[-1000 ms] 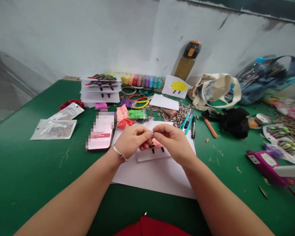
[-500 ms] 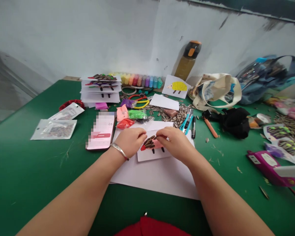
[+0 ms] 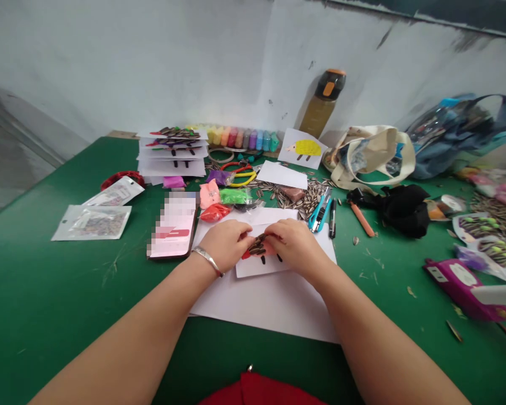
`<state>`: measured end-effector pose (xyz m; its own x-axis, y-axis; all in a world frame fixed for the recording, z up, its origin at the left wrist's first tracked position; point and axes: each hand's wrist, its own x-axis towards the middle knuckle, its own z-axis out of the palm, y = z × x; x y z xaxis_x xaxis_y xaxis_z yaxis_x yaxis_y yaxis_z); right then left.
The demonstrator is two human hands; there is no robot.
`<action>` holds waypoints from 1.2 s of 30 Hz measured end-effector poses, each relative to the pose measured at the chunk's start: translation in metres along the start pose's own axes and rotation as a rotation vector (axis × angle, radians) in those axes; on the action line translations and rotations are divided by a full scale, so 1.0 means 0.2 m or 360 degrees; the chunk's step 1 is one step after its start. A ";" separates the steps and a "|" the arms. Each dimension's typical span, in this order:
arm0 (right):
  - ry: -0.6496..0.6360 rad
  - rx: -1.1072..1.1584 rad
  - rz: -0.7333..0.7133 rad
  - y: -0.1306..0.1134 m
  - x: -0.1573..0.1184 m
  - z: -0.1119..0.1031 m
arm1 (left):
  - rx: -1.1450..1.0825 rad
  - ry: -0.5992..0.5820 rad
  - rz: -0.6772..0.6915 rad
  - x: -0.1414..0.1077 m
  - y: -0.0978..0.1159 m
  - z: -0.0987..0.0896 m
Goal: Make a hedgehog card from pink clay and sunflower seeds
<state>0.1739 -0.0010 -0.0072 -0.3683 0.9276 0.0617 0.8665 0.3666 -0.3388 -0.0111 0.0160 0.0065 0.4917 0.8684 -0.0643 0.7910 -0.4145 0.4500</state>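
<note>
A small white card [image 3: 248, 271] lies on larger white paper sheets [image 3: 274, 304]. It bears a pink clay animal [image 3: 272, 246] with a red nose, black legs and several sunflower seeds [image 3: 258, 245] set on its back. At the left end of the seeds, my left hand [image 3: 224, 243], with a silver bracelet at the wrist, is closed with its fingertips together; whatever they hold is hidden. My right hand [image 3: 296, 243] pinches a sunflower seed over the animal's back, covering its right part.
Behind the card are bags of red clay [image 3: 215, 212] and green clay [image 3: 235, 196], and loose sunflower seeds [image 3: 314, 197]. A phone [image 3: 175, 225] lies left. A blue cutter [image 3: 320, 211] and black marker [image 3: 332, 219] lie right. A bottle [image 3: 322, 104] leans against the wall.
My right hand has shifted slightly left over the animal, and its fingers cover more of the pink clay. My left fingertips have moved a little right, toward the seeds.
</note>
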 end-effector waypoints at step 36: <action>-0.0012 -0.0123 0.0031 -0.04 -0.03 -0.01 | -0.0021 -0.0021 0.0005 0.02 -0.01 0.02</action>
<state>0.1696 -0.0103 -0.0021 -0.3534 0.9342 0.0489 0.8968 0.3532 -0.2665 -0.0096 0.0185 0.0012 0.4990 0.8634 -0.0749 0.7847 -0.4134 0.4619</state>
